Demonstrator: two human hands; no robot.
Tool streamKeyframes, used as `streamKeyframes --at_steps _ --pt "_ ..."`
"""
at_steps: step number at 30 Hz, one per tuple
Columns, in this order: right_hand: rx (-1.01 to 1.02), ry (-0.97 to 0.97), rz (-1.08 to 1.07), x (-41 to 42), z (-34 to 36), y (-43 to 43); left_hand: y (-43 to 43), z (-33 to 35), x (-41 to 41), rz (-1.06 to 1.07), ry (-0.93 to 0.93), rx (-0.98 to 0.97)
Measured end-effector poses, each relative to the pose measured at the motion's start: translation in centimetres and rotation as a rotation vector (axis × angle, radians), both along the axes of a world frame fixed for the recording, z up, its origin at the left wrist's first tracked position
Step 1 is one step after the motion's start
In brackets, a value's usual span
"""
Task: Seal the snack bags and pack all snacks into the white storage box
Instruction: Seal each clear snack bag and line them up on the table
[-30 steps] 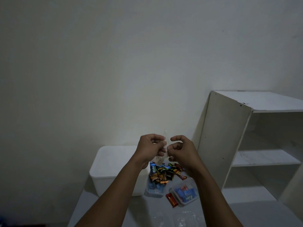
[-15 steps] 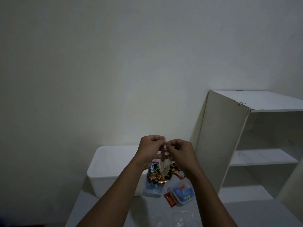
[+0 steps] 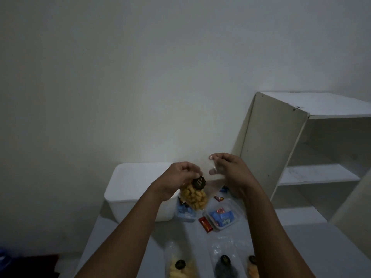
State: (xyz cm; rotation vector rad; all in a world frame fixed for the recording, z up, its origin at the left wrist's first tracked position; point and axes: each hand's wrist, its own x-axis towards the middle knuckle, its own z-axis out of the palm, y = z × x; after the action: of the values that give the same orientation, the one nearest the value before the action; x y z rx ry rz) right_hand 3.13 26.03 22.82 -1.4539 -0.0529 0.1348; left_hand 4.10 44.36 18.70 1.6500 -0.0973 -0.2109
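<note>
Head camera gives me the left hand (image 3: 176, 182) pinching the clear snack bag (image 3: 193, 198) of yellow pieces beside its black label (image 3: 198, 182). The right hand (image 3: 233, 174) pinches the bag's top edge, and both are raised just in front of the white storage box (image 3: 130, 207) at its right end. Right of the box, on the desk (image 3: 180, 233), I see a clear tub (image 3: 222, 228) of blue packets and a red packet (image 3: 205, 227); nearer than the box, three more bags (image 3: 181, 267) lie flat.
</note>
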Motion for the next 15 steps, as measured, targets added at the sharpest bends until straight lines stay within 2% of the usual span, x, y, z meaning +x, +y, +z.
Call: streamKeyframes --at_steps 3,8,12,15 --pt "0.050 0.115 -0.085 0.2 -2.9 -0.3 -0.1 -2.3 0.1 0.118 0.078 -0.090" --pt "-0.179 0.281 0.015 -0.7 -11.4 -0.4 -1.3 -7.2 0.3 0.331 0.243 -0.246" --pt "-0.227 0.396 0.017 -2.0 -16.9 -0.9 -2.8 -13.6 0.2 0.395 0.378 -0.215" --pt "-0.233 0.492 -0.074 -2.9 -20.7 -1.9 -3.8 -18.7 -1.0 0.336 0.451 -0.164"
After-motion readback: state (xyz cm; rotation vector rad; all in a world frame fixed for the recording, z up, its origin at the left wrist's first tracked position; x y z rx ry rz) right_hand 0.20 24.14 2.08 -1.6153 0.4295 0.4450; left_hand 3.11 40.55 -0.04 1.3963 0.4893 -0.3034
